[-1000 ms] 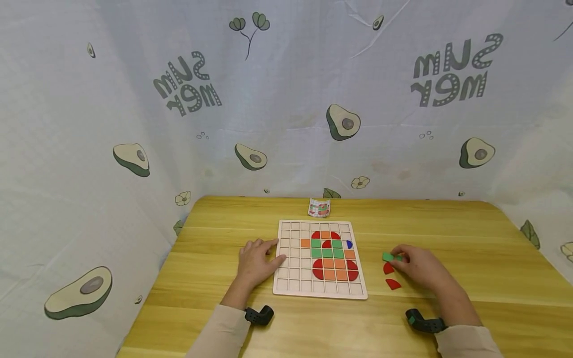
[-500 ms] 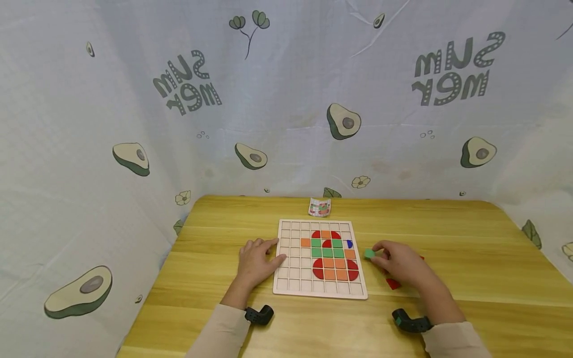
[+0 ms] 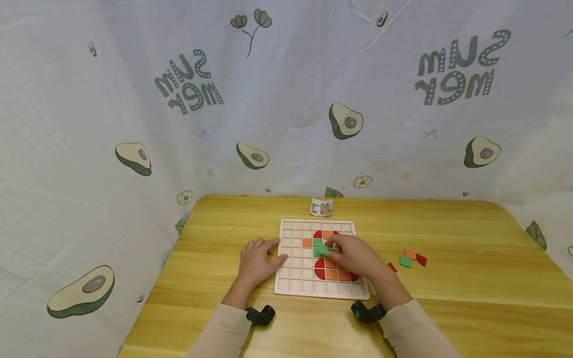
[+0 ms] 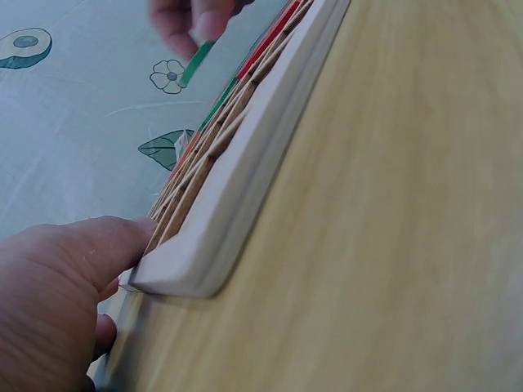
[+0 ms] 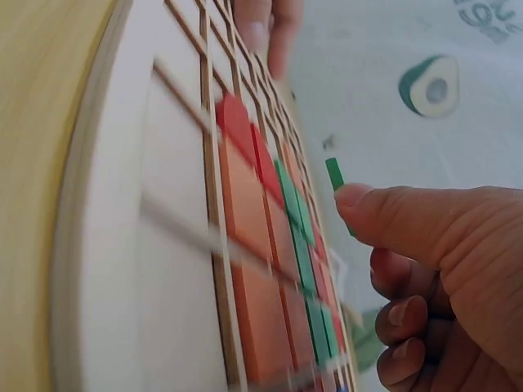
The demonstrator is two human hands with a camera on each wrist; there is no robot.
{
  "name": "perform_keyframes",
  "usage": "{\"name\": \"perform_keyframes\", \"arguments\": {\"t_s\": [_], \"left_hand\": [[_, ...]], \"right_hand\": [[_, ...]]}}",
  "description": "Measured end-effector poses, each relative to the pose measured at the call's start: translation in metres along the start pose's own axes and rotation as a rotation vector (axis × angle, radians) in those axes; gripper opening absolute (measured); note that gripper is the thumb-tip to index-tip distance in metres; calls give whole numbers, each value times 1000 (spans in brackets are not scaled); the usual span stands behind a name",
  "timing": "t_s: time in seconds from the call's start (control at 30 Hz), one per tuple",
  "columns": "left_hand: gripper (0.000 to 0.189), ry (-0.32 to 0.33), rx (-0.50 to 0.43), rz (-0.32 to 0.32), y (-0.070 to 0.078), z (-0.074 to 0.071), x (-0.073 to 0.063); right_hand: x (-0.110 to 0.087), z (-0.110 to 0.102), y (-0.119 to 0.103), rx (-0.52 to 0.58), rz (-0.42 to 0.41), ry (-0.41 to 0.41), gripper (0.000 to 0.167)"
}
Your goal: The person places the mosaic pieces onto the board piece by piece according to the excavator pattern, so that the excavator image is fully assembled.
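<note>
A wooden grid board (image 3: 288, 288) lies on the table, partly filled with red, orange and green pieces. My left hand (image 3: 256, 265) is at its left edge, thumb touching the rim and fingers loosely spread. Between thumb and fingers, my right hand (image 3: 358, 254) pinches a green square tile (image 3: 324, 250) above the board. In the right wrist view, that green tile (image 5: 335, 174) stands on edge, apart from the grid. The right hand hides some of the board's right half. Two red quarter-circle pieces (image 3: 321, 270) show along the pattern's lower left.
To the board's right lie an orange square (image 3: 410, 254), a green square (image 3: 405, 262) and a red piece (image 3: 421, 259). Another red piece (image 3: 392, 267) is partly covered by the right arm. A small printed pattern card (image 3: 321, 207) stands behind the board.
My right hand has carried the green tile leftward from the loose pieces to over the board. Loose pieces it covered now show. The left hand stays at the board's edge.
</note>
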State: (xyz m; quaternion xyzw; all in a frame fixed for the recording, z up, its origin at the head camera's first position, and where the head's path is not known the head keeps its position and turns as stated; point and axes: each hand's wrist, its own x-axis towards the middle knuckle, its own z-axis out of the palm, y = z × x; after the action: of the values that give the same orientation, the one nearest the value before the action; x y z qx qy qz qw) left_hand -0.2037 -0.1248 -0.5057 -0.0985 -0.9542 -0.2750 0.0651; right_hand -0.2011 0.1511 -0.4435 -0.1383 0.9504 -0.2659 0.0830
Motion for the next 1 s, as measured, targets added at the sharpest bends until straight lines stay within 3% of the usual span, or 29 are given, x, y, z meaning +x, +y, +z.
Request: {"name": "perform_keyframes", "arguments": {"t_s": [0.23, 0.43, 1.0], "left_hand": [[54, 14, 3, 12, -1, 0, 1], [53, 20, 13, 21, -2, 1, 1], [53, 16, 17, 17, 0, 0, 1]], "right_hand": [[36, 17, -28, -48, -36, -19, 20], [56, 30, -37, -80, -31, -35, 22], [56, 39, -40, -109, -15, 9, 27]]}}
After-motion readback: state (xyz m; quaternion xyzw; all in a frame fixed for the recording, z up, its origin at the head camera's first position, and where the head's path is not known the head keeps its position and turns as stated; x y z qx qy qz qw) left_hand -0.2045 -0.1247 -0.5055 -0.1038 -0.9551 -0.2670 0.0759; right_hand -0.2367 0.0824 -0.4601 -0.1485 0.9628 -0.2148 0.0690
